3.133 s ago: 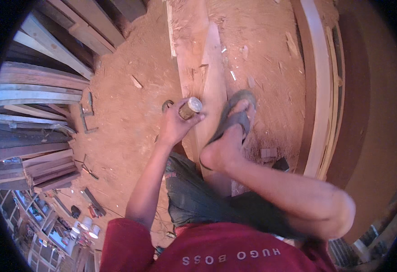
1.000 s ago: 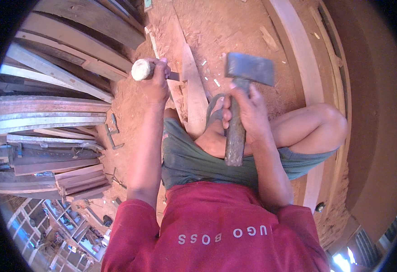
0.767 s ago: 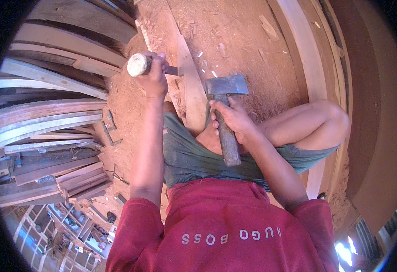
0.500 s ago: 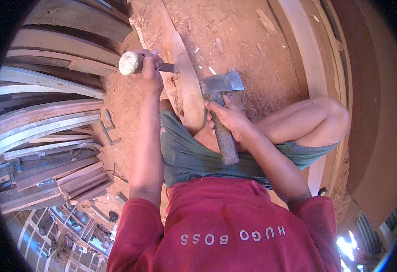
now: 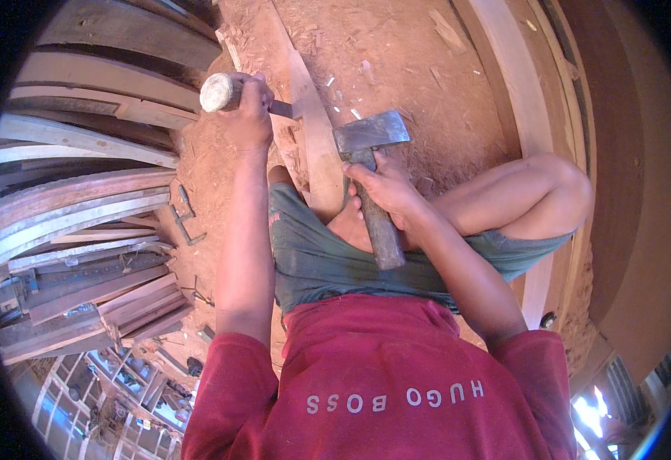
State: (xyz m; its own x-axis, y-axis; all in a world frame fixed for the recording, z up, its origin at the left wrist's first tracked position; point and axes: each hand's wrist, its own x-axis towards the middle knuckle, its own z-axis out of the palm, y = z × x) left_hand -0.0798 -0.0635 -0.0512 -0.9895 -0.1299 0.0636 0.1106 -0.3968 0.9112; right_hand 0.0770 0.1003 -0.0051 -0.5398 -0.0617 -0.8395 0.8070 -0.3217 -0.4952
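My left hand (image 5: 249,115) is closed round the thick wooden handle of a chisel (image 5: 282,109), whose pale, worn butt end faces left. The chisel's blade points right and meets the edge of a long, light wooden plank (image 5: 318,142). Closed as well, my right hand (image 5: 385,184) grips a hatchet (image 5: 374,134) by its stout handle just below the broad metal head. That head is right of the plank, apart from the chisel. My bare foot (image 5: 351,228) lies by the near end of the plank, partly behind the hatchet handle.
Stacked boards (image 5: 82,192) line the left side. A dark metal clamp-like piece (image 5: 186,218) lies on the dusty ground beside them. Wood chips (image 5: 354,113) are scattered beyond the plank. Long timbers (image 5: 523,100) run along the right, near my bent knee (image 5: 557,188).
The hatchet has shifted slightly away from me and tilted a little, with my right hand on it. My left hand and the chisel have moved slightly left and farther from me.
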